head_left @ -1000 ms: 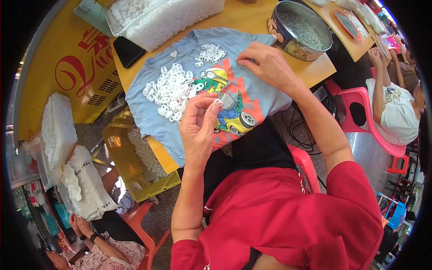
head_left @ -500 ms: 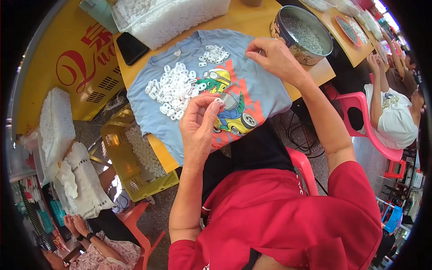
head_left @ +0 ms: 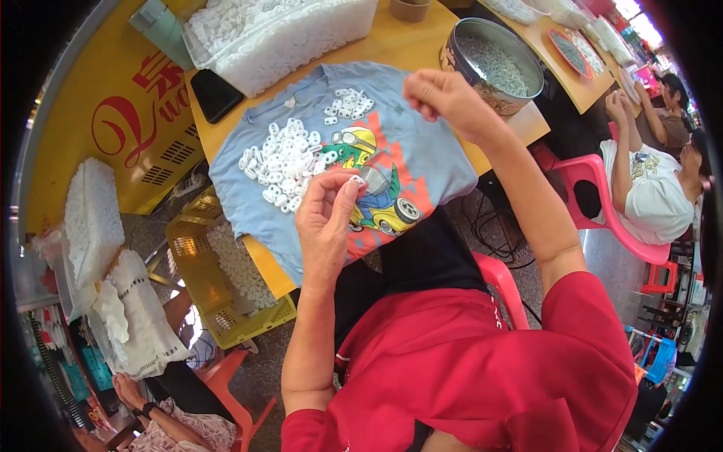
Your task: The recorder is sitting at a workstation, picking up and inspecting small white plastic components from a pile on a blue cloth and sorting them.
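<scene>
My left hand [head_left: 324, 218] pinches a small white plastic piece [head_left: 358, 180] between thumb and fingertips, above the printed front of a grey-blue T-shirt [head_left: 444, 162] spread over the table. My right hand [head_left: 452, 104] is raised over the shirt's far right part, close to a round tin, its fingers curled together; whatever they may hold is hidden. Beside my left hand lies a large heap of white two-holed plastic pieces [head_left: 282, 162]. Farther back on the shirt is a smaller group of similar pieces [head_left: 349, 105], which show dark spots.
The round tin [head_left: 449, 56] contains many small silvery metal parts. A clear tub [head_left: 301, 38] full of white pieces stands at the back, near a black phone [head_left: 215, 96]. A yellow crate [head_left: 192, 252] is on the floor at left. Other people sit on both sides.
My right hand has curled its fingers more tightly and shifted slightly left within the view. My left hand still pinches the white piece. The whole view has shifted a little.
</scene>
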A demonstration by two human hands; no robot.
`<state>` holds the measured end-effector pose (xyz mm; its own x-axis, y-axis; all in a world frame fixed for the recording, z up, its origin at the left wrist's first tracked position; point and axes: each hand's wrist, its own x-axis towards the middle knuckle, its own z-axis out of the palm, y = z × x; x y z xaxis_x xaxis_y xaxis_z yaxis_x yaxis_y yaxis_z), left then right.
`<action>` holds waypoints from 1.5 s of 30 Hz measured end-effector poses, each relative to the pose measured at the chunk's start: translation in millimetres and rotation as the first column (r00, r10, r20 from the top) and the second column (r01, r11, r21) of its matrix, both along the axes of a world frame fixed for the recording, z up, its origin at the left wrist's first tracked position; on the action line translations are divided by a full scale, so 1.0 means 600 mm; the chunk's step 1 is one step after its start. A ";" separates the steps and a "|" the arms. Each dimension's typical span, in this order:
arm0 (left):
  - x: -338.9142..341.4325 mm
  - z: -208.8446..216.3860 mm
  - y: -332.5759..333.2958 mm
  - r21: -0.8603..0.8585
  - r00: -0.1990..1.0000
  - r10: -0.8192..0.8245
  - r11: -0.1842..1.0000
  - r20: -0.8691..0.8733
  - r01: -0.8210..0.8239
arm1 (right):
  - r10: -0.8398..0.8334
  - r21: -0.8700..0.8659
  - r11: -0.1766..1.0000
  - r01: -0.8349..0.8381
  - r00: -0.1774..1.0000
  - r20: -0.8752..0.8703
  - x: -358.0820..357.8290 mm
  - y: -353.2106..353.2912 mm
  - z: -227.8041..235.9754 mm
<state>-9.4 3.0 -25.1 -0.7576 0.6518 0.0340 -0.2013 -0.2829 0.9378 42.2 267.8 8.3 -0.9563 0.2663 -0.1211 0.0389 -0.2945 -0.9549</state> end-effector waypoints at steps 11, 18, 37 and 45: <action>0.000 -0.003 0.000 -0.005 0.999 -0.008 1.000 -0.031 0.008 | -0.133 0.970 0.242 -0.007 0.990 0.040 0.005 -0.016 -0.019; 0.000 -0.002 -0.001 0.001 1.000 -0.009 1.000 -0.024 0.009 | -0.061 0.995 0.104 0.003 0.998 0.003 -0.002 -0.022 -0.016; -0.003 -0.015 -0.003 -0.017 0.997 -0.014 1.000 -0.075 0.013 | -0.047 0.975 0.202 -0.088 0.994 0.100 -0.008 -0.024 0.002; -0.001 -0.004 -0.003 -0.044 0.999 -0.008 0.999 -0.041 0.006 | 0.018 0.980 0.108 -0.166 0.986 0.165 0.000 -0.029 -0.009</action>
